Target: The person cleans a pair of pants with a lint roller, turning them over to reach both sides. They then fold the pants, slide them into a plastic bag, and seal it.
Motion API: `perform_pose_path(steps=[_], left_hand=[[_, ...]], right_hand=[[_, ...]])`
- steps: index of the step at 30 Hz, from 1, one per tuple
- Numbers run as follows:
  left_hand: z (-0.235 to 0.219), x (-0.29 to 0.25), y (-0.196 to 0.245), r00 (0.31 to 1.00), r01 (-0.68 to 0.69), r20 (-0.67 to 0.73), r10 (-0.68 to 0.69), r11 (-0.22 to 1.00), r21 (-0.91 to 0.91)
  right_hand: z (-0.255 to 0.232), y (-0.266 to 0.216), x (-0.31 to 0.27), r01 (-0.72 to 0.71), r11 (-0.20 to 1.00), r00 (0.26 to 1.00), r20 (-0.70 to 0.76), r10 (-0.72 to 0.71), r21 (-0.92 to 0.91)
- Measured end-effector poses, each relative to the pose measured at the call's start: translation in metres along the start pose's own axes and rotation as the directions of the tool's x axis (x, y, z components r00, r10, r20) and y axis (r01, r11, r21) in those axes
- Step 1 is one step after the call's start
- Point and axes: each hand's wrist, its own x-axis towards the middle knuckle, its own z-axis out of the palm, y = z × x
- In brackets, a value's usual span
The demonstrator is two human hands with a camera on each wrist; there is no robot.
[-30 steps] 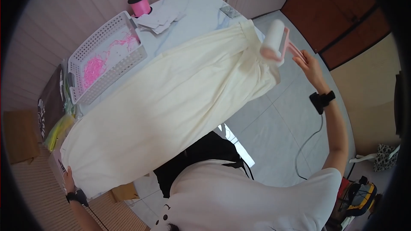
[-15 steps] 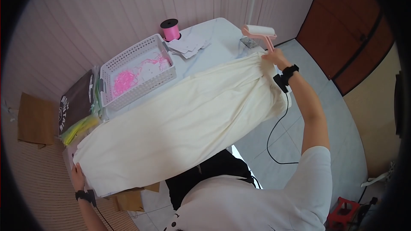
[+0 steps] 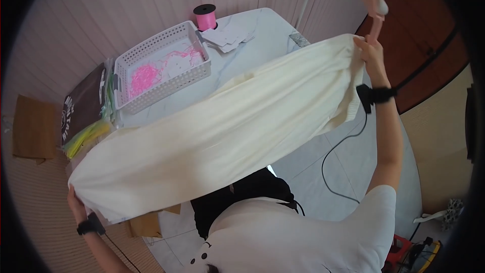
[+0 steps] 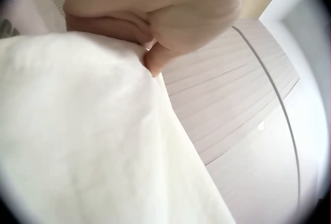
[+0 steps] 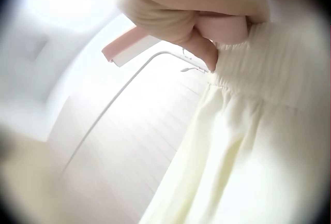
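A long cream garment [image 3: 217, 126] with a gathered elastic waistband [image 5: 269, 69] stretches between both hands over the table's front edge. At its lower left end my left hand [image 3: 76, 205] pinches a corner; the left wrist view shows the cloth falling from the fingers [image 4: 156, 62]. My right hand [image 3: 373, 60] is raised at the far right. It grips the pink handle of a lint roller [image 3: 375, 7], whose head points up, and also pinches the waistband edge. In the right wrist view the handle's end [image 5: 225, 29] sticks out beside the gathered cloth.
On the marble-patterned table [image 3: 262, 25] stand a white basket [image 3: 166, 93] with pink shreds, a pink ribbon spool [image 3: 205, 18] and white cards [image 3: 227, 39]. Dark and yellow bagged items [image 3: 86, 101] lie at the left. A cable [image 3: 328, 182] hangs from the right wrist.
The right hand has swung in to the waistband, taken hold of it with the lint roller still in its grip, and lifted it up and right. The garment is now drawn into long folds.
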Motion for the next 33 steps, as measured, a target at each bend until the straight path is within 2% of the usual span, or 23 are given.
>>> perform_pose_path(steps=[1, 3, 4, 5, 7, 9, 11, 15, 18, 19, 21, 23, 25, 26, 27, 28, 31, 33], left_hand=[[-0.009, 0.015, -0.011, 0.998, 0.055, 0.006, -0.055, 0.998, 0.016], [-0.019, 0.044, -0.035, 0.993, 0.114, -0.022, -0.113, 0.989, 0.098], [-0.015, 0.048, -0.037, 0.989, 0.140, -0.084, -0.119, 0.937, 0.319], [-0.007, 0.050, -0.035, 0.983, 0.175, -0.146, -0.114, 0.835, 0.522], [0.018, 0.043, -0.023, 0.987, 0.145, -0.155, -0.040, 0.640, 0.755], [0.055, 0.019, -0.002, 0.998, 0.009, -0.041, 0.051, 0.520, 0.854], [0.064, 0.015, 0.000, 0.999, 0.010, -0.027, 0.024, 0.531, 0.847], [0.065, 0.007, -0.004, 0.999, -0.025, -0.001, 0.053, 0.487, 0.873], [0.102, -0.040, 0.001, 0.945, -0.214, 0.161, 0.285, 0.169, 0.962], [0.117, -0.060, 0.001, 0.931, -0.280, 0.228, 0.286, 0.158, 0.947], [0.150, -0.103, -0.002, 0.892, -0.401, 0.350, 0.286, 0.144, 0.905], [0.187, -0.141, -0.008, 0.852, -0.520, 0.487, 0.193, 0.200, 0.830], [0.212, -0.167, -0.020, 0.833, -0.547, 0.553, -0.016, 0.136, 0.826], [0.218, -0.174, -0.025, 0.809, -0.567, 0.576, -0.112, 0.105, 0.817], [0.214, -0.175, -0.042, 0.807, -0.588, 0.590, -0.019, 0.066, 0.806], [0.208, -0.173, -0.055, 0.803, -0.596, 0.596, 0.014, 0.027, 0.803], [0.198, -0.164, -0.068, 0.772, -0.626, 0.630, 0.085, -0.068, 0.777], [0.198, -0.164, -0.067, 0.745, -0.655, 0.660, 0.094, -0.081, 0.751]], right_hand=[[0.010, 0.014, 0.013, -0.002, 0.999, 1.000, -0.003, 0.001, -0.038], [0.039, 0.040, 0.034, -0.058, 0.972, 0.998, -0.028, 0.053, -0.229], [0.054, 0.055, 0.041, -0.086, 0.943, 0.996, -0.042, 0.077, -0.321], [0.063, 0.075, 0.047, -0.105, 0.916, 0.994, -0.004, 0.112, -0.386], [0.067, 0.109, 0.060, -0.127, 0.849, 0.981, 0.061, 0.183, -0.513], [0.066, 0.117, 0.055, -0.097, 0.826, 0.973, 0.122, 0.197, -0.556], [0.061, 0.125, 0.046, -0.065, 0.820, 0.971, 0.156, 0.184, -0.568], [0.037, 0.118, 0.021, -0.145, 0.842, 0.949, 0.167, 0.267, -0.520], [0.015, 0.108, -0.019, -0.186, 0.884, 0.964, 0.093, 0.248, -0.429], [-0.002, 0.117, -0.028, -0.179, 0.868, 0.965, 0.089, 0.247, -0.463], [-0.016, 0.104, -0.069, -0.199, 0.872, 0.968, 0.046, 0.245, -0.447], [-0.021, 0.102, -0.108, -0.262, 0.862, 0.959, -0.014, 0.284, -0.435], [-0.032, 0.121, -0.140, -0.370, 0.823, 0.927, -0.117, 0.355, -0.430], [-0.027, 0.123, -0.148, -0.386, 0.862, 0.923, -0.140, 0.359, -0.329], [-0.015, 0.125, -0.158, -0.394, 0.892, 0.917, -0.162, 0.365, -0.220], [-0.006, 0.125, -0.165, -0.396, 0.912, 0.910, -0.180, 0.374, -0.106], [0.001, 0.120, -0.172, -0.434, 0.886, 0.895, -0.191, 0.403, -0.164], [0.004, 0.122, -0.175, -0.486, 0.870, 0.863, -0.199, 0.464, -0.079]])
